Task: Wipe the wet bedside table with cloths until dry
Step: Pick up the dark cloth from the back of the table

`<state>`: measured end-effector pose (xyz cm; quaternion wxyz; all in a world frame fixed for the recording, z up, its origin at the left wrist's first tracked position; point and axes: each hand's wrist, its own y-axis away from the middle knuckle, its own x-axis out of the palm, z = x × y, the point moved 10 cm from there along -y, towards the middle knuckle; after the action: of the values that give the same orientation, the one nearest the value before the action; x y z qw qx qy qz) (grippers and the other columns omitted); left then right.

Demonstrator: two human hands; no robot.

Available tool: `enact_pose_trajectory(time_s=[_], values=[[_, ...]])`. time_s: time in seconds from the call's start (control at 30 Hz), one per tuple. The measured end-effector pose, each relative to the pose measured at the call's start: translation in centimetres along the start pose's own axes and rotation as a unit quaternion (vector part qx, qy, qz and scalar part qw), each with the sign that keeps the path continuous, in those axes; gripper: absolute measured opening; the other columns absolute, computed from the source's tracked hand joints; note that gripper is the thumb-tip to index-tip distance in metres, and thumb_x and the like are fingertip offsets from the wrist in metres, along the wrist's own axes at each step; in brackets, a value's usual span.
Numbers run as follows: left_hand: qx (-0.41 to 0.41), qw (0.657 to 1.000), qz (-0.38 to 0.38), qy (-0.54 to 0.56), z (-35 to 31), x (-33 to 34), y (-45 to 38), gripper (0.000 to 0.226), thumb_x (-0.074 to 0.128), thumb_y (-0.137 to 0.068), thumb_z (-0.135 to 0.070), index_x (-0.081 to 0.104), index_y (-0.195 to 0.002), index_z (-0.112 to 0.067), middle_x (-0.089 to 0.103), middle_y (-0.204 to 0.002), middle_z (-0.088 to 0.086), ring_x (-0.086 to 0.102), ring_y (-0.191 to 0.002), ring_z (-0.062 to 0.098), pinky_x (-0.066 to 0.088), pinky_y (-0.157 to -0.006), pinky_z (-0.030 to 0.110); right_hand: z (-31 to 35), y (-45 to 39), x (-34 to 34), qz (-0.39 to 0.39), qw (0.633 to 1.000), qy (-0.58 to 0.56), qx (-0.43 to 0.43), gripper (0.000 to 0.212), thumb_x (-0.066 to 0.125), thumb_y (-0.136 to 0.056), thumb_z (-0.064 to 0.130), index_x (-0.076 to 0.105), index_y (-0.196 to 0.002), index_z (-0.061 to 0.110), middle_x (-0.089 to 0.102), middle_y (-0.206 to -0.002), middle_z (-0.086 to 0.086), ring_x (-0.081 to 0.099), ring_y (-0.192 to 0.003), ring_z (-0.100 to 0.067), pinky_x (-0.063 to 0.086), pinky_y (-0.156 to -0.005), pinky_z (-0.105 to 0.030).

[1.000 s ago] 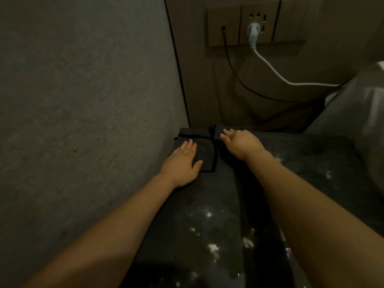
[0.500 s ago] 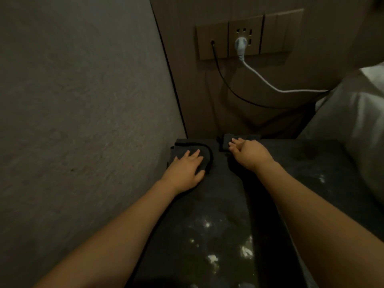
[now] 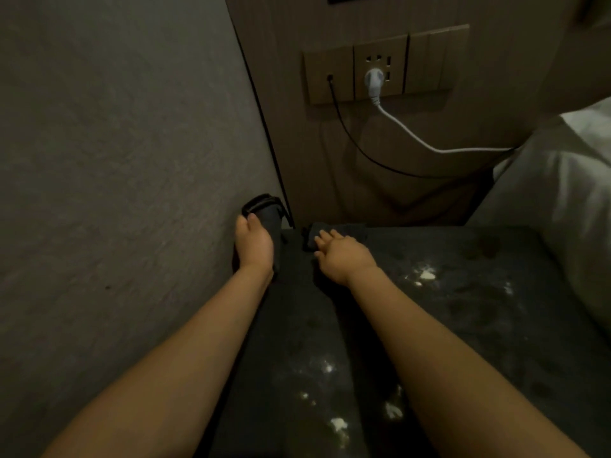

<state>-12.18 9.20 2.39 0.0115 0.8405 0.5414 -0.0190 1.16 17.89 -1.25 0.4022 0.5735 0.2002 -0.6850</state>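
Observation:
The dark bedside table fills the lower middle, with shiny wet spots on its top. My left hand grips a dark cloth at the table's far left corner; the cloth is bunched and raised against the grey wall. My right hand lies flat, fingers together, pressing a second dark cloth at the table's back edge. Most of that cloth is hidden under my fingers.
A grey wall runs close along the table's left side. Behind it, a wall socket panel holds a white plug with cable and a black cable. White bedding borders the table's right side.
My left hand went from flat on its cloth to gripping it, lifting it up against the wall. My right hand stayed on its cloth at the back edge. The view tilted upward.

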Motion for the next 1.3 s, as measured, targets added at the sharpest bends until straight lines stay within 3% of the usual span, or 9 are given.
enact_pose_trajectory(time_s=[0.27, 0.53, 0.67, 0.87, 0.97, 1.03, 1.13, 1.2, 1.3], values=[[0.006, 0.999, 0.032, -0.015, -0.7, 1.3, -0.2, 0.04, 0.029, -0.104, -0.024, 0.04, -0.141, -0.014, 0.046, -0.142, 0.009, 0.044, -0.13, 0.025, 0.033, -0.113, 0.042, 5.4, 4.4, 2.7, 0.028, 0.992, 0.004, -0.126, 0.052, 0.033, -0.098, 0.033, 0.026, -0.148, 0.017, 0.018, -0.159, 0.0, 0.017, -0.147, -0.021, 0.02, -0.12, -0.039], [0.033, 0.999, 0.015, -0.004, -3.2, -0.3, -1.4, 0.042, 0.03, -0.104, -0.022, 0.039, -0.143, -0.012, 0.044, -0.145, 0.01, 0.043, -0.132, 0.026, 0.033, -0.114, 0.043, 6.2, 0.1, 1.6, 0.023, 0.997, 0.002, -0.077, 0.055, 0.027, -0.101, 0.034, 0.017, -0.15, 0.011, 0.01, -0.16, -0.004, 0.009, -0.148, -0.022, 0.012, -0.12, -0.037], [0.05, 0.998, 0.02, -0.025, -4.3, -0.1, -1.9, 0.042, 0.029, -0.104, -0.023, 0.038, -0.143, -0.011, 0.044, -0.145, 0.009, 0.043, -0.131, 0.023, 0.031, -0.115, 0.039, 8.0, 1.7, 2.5, 0.029, 0.992, -0.009, -0.121, 0.054, 0.029, -0.1, 0.034, 0.021, -0.149, 0.012, 0.013, -0.16, -0.003, 0.01, -0.148, -0.02, 0.011, -0.12, -0.036], [0.123, 0.981, 0.054, -0.139, -4.8, 1.8, 0.3, 0.033, 0.029, -0.104, -0.018, 0.052, -0.123, -0.004, 0.05, -0.107, 0.001, 0.047, -0.101, 0.012, 0.035, -0.086, 0.023, 4.0, 3.7, 1.4, 0.003, 0.993, -0.005, -0.12, 0.052, 0.029, -0.1, 0.037, 0.026, -0.148, 0.017, 0.017, -0.159, 0.002, 0.014, -0.147, -0.015, 0.013, -0.119, -0.032], [0.161, 0.959, 0.11, -0.204, -3.5, 3.5, 2.0, 0.027, 0.03, -0.103, -0.014, 0.054, -0.113, -0.007, 0.053, -0.103, 0.005, 0.05, -0.096, 0.015, 0.035, -0.078, 0.019, 0.5, 3.2, 0.2, -0.01, 0.996, -0.006, -0.085, 0.051, 0.029, -0.1, 0.035, 0.027, -0.148, 0.016, 0.018, -0.159, 0.001, 0.015, -0.147, -0.015, 0.013, -0.119, -0.031], [0.17, 0.941, 0.153, -0.251, -1.7, 4.1, 3.0, 0.023, 0.032, -0.103, -0.015, 0.054, -0.108, -0.01, 0.059, -0.098, 0.012, 0.055, -0.09, 0.02, 0.04, -0.076, 0.027, -2.0, 3.2, -0.2, -0.014, 0.998, -0.003, -0.06, 0.051, 0.029, -0.1, 0.033, 0.026, -0.148, 0.016, 0.017, -0.159, 0.001, 0.015, -0.147, -0.015, 0.013, -0.119, -0.03], [0.194, 0.856, 0.25, -0.409, 1.5, 5.3, 5.1, 0.032, 0.036, -0.102, -0.017, 0.052, -0.127, -0.007, 0.064, -0.113, 0.018, 0.061, -0.103, 0.032, 0.046, -0.089, 0.039, -5.4, 3.6, -1.0, -0.018, 1.0, 0.003, -0.022, 0.051, 0.028, -0.1, 0.03, 0.023, -0.149, 0.016, 0.015, -0.16, 0.0, 0.013, -0.148, -0.015, 0.012, -0.12, -0.031], [0.211, 0.786, 0.315, -0.488, 3.0, 6.1, 6.4, 0.042, 0.034, -0.103, -0.019, 0.04, -0.144, -0.017, 0.044, -0.148, 0.005, 0.036, -0.139, 0.025, 0.021, -0.117, 0.042, -6.9, 3.8, -1.5, -0.017, 1.0, 0.006, -0.006, 0.051, 0.028, -0.101, 0.029, 0.022, -0.149, 0.016, 0.014, -0.16, 0.0, 0.013, -0.148, -0.015, 0.011, -0.12, -0.031], [0.225, 0.741, 0.366, -0.516, 3.4, 6.6, 6.6, 0.048, 0.033, -0.103, -0.02, 0.026, -0.149, -0.029, 0.017, -0.159, -0.008, 0.007, -0.149, 0.016, -0.003, -0.119, 0.041, -8.4, 4.0, -2.0, -0.013, 1.0, 0.003, 0.009, 0.05, 0.028, -0.101, 0.029, 0.022, -0.149, 0.015, 0.014, -0.16, -0.001, 0.012, -0.148, -0.016, 0.012, -0.12, -0.031]])
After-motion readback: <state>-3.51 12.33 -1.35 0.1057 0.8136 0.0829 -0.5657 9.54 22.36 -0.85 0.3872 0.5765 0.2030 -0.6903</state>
